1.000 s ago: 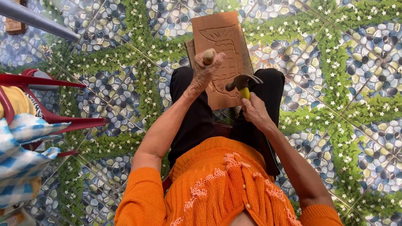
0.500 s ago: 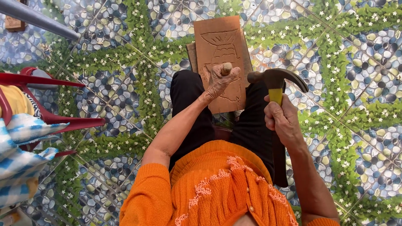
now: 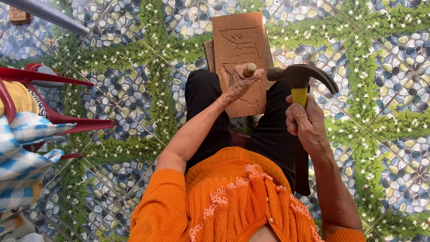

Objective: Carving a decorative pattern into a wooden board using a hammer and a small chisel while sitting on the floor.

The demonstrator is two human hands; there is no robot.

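Cloth (image 3: 27, 157): blue-and-white checked, at the far left edge, hanging over a red chair (image 3: 58, 118).
Pole (image 3: 45, 15): grey, slanting across the top left corner, with a small wooden block (image 3: 19, 15) beside it on the floor.
Floor (image 3: 125, 71): tiles printed with pebbles, green leaves and small white flowers.
Left arm: bare from the orange sleeve (image 3: 156, 206), reaching forward over the black-trousered lap.
Left hand (image 3: 237, 83): grip closed around a chisel (image 3: 249, 69) — only the rounded wooden handle end shows above the fingers; the blade is hidden.
Board (image 3: 242, 49): a brown wooden slab resting on the knees, tilted away from the person, with a carved outline on its face; the left hand lies against its lower half.
Hammer (image 3: 299, 78): dark claw head with a yellow neck, held just right of the chisel end, the striking face pointing toward it and a small gap between them.
Right hand (image 3: 307, 123): grip clamped on the hammer's handle below the yellow part — the dark handle runs down past the wrist.
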